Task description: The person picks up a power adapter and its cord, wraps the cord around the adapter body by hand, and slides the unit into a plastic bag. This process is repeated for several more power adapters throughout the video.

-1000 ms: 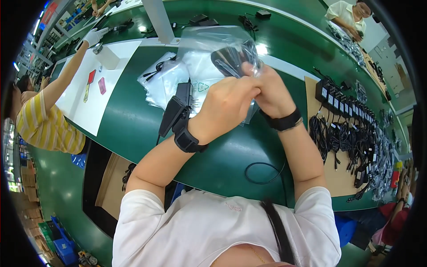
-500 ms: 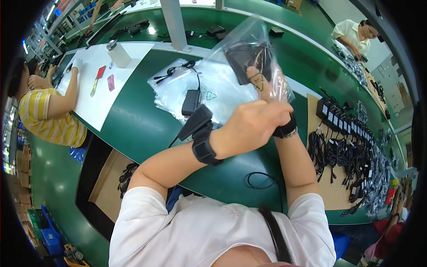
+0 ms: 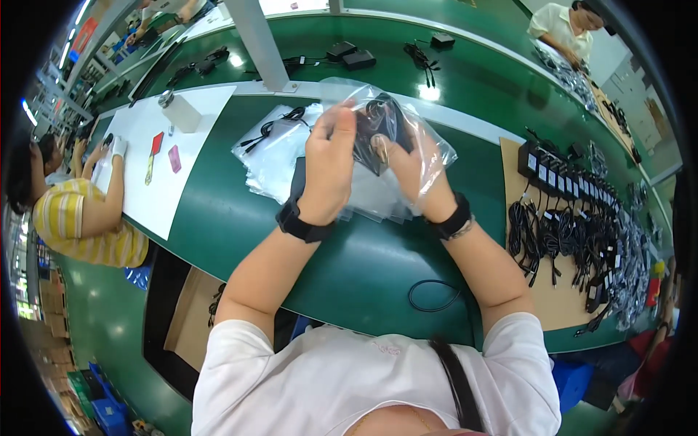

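My right hand (image 3: 418, 163) grips a black power adapter (image 3: 392, 131) with a coiled cable, its thumb across the front. A clear plastic bag (image 3: 436, 149) lies loosely around the adapter and over the fingers of that hand. At the bag's left edge is my left hand (image 3: 331, 163), thumb up and fingers curled against the plastic; their tips are partly hidden. Below both hands a stack of clear bags (image 3: 265, 171) rests on the green table (image 3: 356, 269). Another adapter's black cable (image 3: 273, 127) lies on that stack, its body mostly behind my left wrist.
Rows of black adapters (image 3: 560, 178) with bundled cables cover a brown board (image 3: 512, 163) at right. A black cable loop (image 3: 434, 296) lies near me. A white sheet at left holds a bottle (image 3: 180, 112) and a red-bladed tool (image 3: 154, 156). Co-workers sit left and far right.
My left hand has swung from across my right wrist to the bag's left edge. The bagged adapter has come lower and nearer, and the bag has folded down around it.
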Available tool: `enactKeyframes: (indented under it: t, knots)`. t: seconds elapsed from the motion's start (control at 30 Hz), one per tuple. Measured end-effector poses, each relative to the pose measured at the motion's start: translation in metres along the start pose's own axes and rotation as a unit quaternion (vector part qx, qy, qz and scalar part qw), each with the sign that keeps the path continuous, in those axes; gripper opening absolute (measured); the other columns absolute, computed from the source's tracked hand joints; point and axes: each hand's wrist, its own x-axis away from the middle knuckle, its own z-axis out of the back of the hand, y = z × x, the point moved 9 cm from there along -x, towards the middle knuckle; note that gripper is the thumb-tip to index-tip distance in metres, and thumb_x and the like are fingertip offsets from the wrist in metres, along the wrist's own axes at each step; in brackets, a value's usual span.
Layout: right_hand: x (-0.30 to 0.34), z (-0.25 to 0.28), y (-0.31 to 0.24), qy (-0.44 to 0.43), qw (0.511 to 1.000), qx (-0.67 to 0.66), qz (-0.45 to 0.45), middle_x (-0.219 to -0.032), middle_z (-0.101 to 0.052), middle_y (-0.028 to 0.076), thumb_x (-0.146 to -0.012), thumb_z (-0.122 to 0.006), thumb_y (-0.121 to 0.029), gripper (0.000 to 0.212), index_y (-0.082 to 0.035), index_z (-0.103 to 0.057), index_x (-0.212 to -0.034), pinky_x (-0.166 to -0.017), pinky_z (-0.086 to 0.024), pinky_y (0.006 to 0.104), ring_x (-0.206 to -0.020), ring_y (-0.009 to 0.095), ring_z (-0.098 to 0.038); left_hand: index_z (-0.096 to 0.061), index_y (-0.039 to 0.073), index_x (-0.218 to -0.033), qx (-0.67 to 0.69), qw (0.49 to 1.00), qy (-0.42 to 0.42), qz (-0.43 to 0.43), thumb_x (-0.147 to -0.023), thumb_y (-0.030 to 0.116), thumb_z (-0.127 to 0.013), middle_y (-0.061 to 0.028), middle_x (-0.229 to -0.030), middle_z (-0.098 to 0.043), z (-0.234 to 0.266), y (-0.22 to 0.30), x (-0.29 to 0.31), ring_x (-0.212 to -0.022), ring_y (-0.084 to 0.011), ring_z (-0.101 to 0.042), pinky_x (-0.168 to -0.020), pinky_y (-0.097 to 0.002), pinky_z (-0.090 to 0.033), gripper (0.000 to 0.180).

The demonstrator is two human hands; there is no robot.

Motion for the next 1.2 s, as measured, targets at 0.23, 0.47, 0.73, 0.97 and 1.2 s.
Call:
enactKeyframes:
  t: [0.23,0.47,0.73,0.97,1.2]
  knots:
    - [0.011,-0.005,-0.003,0.076,0.979,0.149,0.118,-0.109,-0.05,0.022,-0.088,-0.048,-0.022,0.042,0.005,-0.041,-0.12,-0.085,-0.04,0.0343,-0.096,0.032,-0.051,-0.044,0.001,-0.112,-0.025,0.999,0.021,-0.009,-0.091,0.031,-0.047,-0.0022,-0.098,-0.054,0.002,-0.028,0.024,-0.089,-0.0098,-0.05,-0.082,-0.0232,-0.039,0.037]
    - [0.0,0.003,0.017,0.072,0.995,0.063,0.031,-0.099,-0.053,0.012,-0.094,-0.035,-0.026,0.037,0.003,-0.047,-0.114,-0.085,-0.037,0.0281,-0.093,0.022,-0.05,-0.048,0.002,-0.114,0.143,0.986,-0.051,0.061,-0.086,0.022,-0.058,-0.005,-0.109,-0.056,0.005,-0.022,0.012,-0.098,-0.0147,-0.052,-0.088,-0.0288,-0.039,0.035]
    - [0.007,0.019,0.012,0.014,0.936,0.259,0.239,-0.113,-0.052,0.022,-0.08,-0.056,-0.01,0.038,0.003,-0.047,-0.115,-0.084,-0.043,0.0367,-0.102,0.037,-0.051,-0.045,0.001,-0.118,0.113,0.983,-0.121,0.084,-0.085,0.02,-0.059,-0.0057,-0.114,-0.053,-0.013,-0.033,0.006,-0.104,-0.0161,-0.049,-0.093,-0.0305,-0.036,0.04]
    - [-0.01,0.002,0.02,-0.071,0.933,0.262,0.235,-0.064,-0.053,0.016,-0.078,-0.049,-0.014,0.011,-0.004,-0.052,-0.073,-0.057,-0.043,0.0421,-0.064,0.034,-0.053,-0.044,0.001,-0.119,-0.012,0.987,-0.123,0.103,-0.084,0.02,-0.06,-0.0086,-0.116,-0.051,0.024,-0.04,0.0,-0.106,-0.0203,-0.049,-0.094,-0.0346,-0.036,0.044]
    - [-0.012,0.035,0.011,0.007,0.944,0.212,0.252,-0.076,-0.056,0.017,-0.081,-0.056,-0.023,0.026,-0.004,-0.06,-0.1,-0.065,-0.045,0.0366,-0.07,0.034,-0.054,-0.038,-0.001,-0.124,0.03,0.965,-0.203,0.162,-0.089,0.016,-0.052,-0.0099,-0.123,-0.046,-0.003,-0.05,0.013,-0.112,-0.0197,-0.045,-0.098,-0.0346,-0.033,0.042]
